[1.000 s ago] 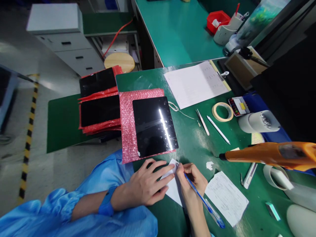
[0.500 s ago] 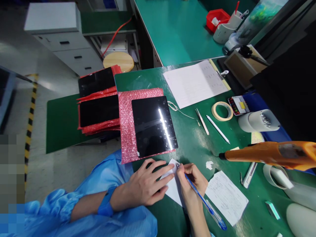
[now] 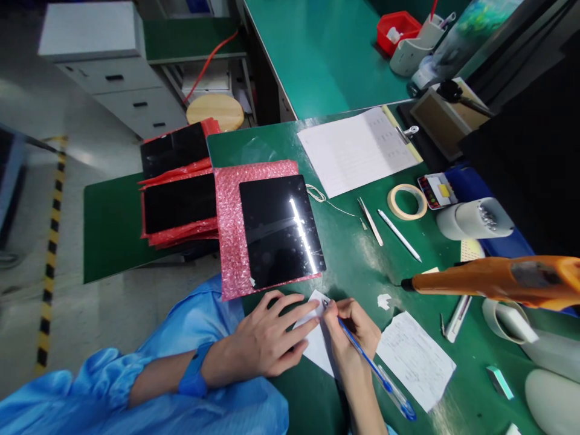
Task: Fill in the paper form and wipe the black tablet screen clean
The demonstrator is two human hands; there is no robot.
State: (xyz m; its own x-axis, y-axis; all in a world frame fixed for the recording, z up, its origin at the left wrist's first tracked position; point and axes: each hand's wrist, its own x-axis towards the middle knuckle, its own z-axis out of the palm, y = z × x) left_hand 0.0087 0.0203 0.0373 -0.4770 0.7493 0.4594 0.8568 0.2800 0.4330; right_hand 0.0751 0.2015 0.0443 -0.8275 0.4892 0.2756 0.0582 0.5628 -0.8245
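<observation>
My left hand lies flat with fingers spread on a small white slip of paper at the near edge of the green table. My right hand pinches a blue pen, its tip on the top corner of that slip. Just beyond the hands, a black glossy panel rests on a pink bubble-wrap sheet. A second written slip sits to the right of my right hand.
A stack of black panels in red wrap sits left. Farther back lie a clipboard with paper, tweezers, a white pen and a tape roll. An orange tool hangs at right over white cylinders.
Both hands stay in place on the slip with the pen. Only the view has shifted slightly.
</observation>
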